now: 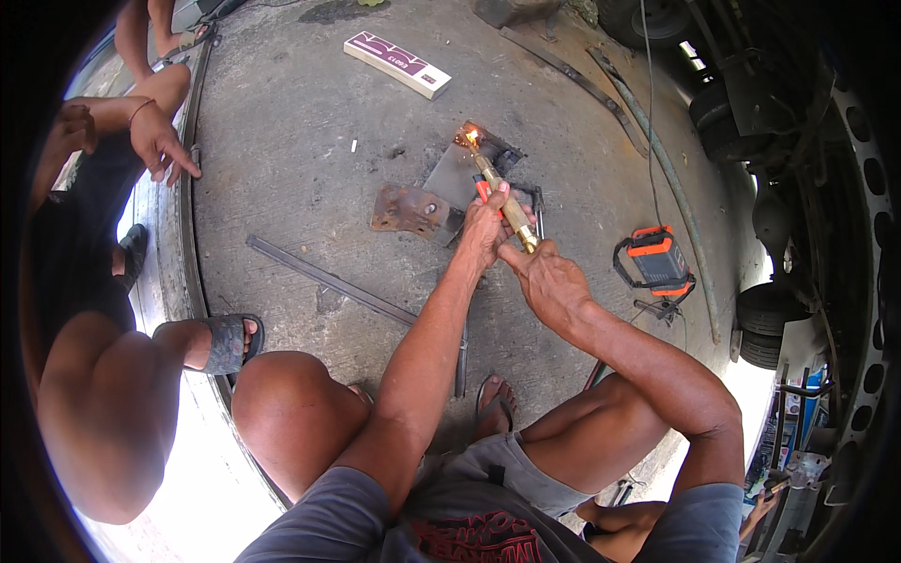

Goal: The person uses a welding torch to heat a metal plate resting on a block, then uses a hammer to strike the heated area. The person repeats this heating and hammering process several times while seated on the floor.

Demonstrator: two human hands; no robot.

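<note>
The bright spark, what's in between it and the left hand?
In the head view, the front of the gold-coloured tool lies there, reaching from the left hand to the spark, with a red piece beside it.

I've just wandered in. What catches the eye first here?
Probably the fiery orange glow, just above the picture's centre, at the far tip of a brass-coloured tool held by the left hand with the right hand at its near end. Next come the orange-and-dark machine at right and the white-and-purple box near the top.
</note>
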